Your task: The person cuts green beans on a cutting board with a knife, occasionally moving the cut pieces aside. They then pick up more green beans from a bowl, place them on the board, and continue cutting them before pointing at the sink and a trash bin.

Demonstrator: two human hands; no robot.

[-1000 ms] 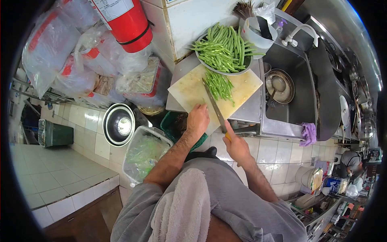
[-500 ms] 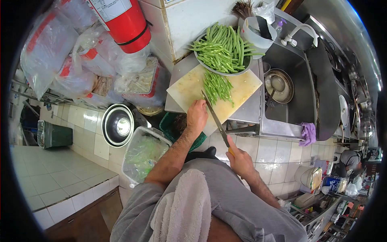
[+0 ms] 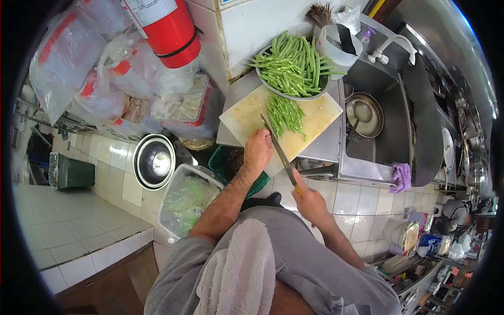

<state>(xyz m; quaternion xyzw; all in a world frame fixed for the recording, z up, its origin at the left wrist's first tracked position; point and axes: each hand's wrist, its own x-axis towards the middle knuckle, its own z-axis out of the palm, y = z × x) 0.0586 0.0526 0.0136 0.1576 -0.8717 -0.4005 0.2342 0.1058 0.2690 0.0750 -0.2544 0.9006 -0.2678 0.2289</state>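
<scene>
My right hand (image 3: 312, 203) is wrapped round the yellow handle of a long kitchen knife (image 3: 284, 160). The blade points away over the near-left part of a worn, pale cutting board (image 3: 320, 111). My left hand (image 3: 258, 150) rests at the board's near edge with curled fingers close against the blade; whatever lies under them is hidden. Beyond the blade a heap of thinly sliced green beans (image 3: 285, 116) lies on the board. Behind it, a metal bowl (image 3: 300, 97) is piled with green beans (image 3: 294, 60), some whole and some cut.
A steel sink (image 3: 375, 152) with a pan (image 3: 366, 115) adjoins the counter on the right. A white container (image 3: 336, 55) stands behind the bowl. Below left are a lined bin (image 3: 189, 202), a green basket (image 3: 247, 184) and metal bowls (image 3: 154, 161). A fire extinguisher (image 3: 173, 37) hangs upper left.
My right hand and the knife handle have shifted slightly, with the hand a little blurred. My left hand keeps its place by the blade. The whole view has moved a few pixels.
</scene>
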